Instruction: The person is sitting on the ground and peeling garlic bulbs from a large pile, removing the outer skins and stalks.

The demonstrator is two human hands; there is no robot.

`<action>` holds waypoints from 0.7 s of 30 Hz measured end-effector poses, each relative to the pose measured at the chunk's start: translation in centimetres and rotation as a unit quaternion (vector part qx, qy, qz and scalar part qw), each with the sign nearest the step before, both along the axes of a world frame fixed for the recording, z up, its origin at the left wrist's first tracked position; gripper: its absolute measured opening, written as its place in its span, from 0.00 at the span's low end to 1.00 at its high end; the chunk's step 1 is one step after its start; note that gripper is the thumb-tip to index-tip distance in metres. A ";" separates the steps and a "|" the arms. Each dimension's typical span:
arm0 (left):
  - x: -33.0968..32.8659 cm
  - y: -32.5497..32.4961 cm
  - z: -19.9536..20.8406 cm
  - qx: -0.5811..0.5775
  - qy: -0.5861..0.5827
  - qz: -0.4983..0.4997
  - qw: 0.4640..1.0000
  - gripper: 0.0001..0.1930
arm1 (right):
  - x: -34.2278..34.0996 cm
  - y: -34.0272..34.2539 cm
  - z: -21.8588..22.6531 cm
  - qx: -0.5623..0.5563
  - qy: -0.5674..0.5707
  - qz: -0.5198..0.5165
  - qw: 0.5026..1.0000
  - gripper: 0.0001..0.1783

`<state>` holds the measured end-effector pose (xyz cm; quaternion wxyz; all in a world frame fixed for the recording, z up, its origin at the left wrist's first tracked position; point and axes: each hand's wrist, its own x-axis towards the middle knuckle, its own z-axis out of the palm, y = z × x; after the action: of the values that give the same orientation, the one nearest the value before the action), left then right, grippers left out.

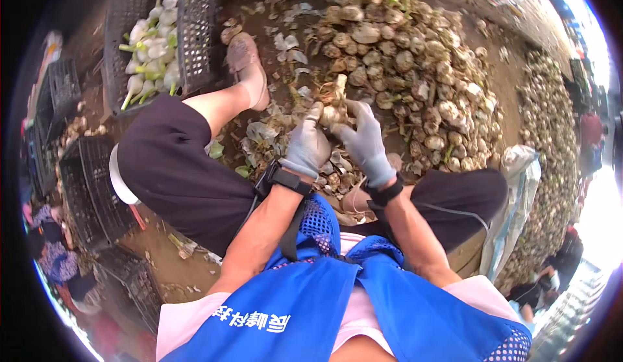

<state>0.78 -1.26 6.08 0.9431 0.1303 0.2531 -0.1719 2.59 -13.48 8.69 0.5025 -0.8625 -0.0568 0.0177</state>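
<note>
Both hands wear pale grey gloves and meet in front of me over the ground. Between them is a garlic bulb point(331, 114) with its stalk pointing up and away and loose brownish skin about it. My left hand point(307, 142) is closed on the bulb's left side, the thumb and fingertips against it. On the right side, my right hand point(365, 137) has bent fingers touching the bulb. Just beyond the hands lies a large heap of unpeeled garlic bulbs point(415, 63), brown and dirty. Papery garlic skins point(259, 133) litter the ground beside and below my hands.
A black plastic crate point(196, 31) at the upper left holds cleaned white garlic point(152, 53) with green stems. More black crates point(97, 187) stand left. A white sack point(513, 206) lies by my right knee. Another garlic heap point(545, 135) runs along the right. Other people point(561, 264) sit at both edges.
</note>
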 end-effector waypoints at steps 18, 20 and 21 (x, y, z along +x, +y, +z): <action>-4.8 -1.3 8.1 0.669 -0.306 -0.132 0.665 0.21 | -4.3 -5.5 3.4 -0.312 0.131 0.053 0.939 0.18; -5.0 -0.6 8.5 0.665 -0.308 -0.084 0.675 0.18 | -3.6 -6.1 2.8 -0.417 0.238 0.032 0.877 0.17; -4.8 -0.2 8.6 0.547 -0.261 -0.075 0.792 0.15 | -3.4 -6.3 2.7 -0.405 0.257 -0.007 0.877 0.17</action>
<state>-4.03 -1.45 14.72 0.7290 0.6826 0.0381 -0.0345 -0.85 -19.78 11.37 0.1062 -0.9562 0.0927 0.2564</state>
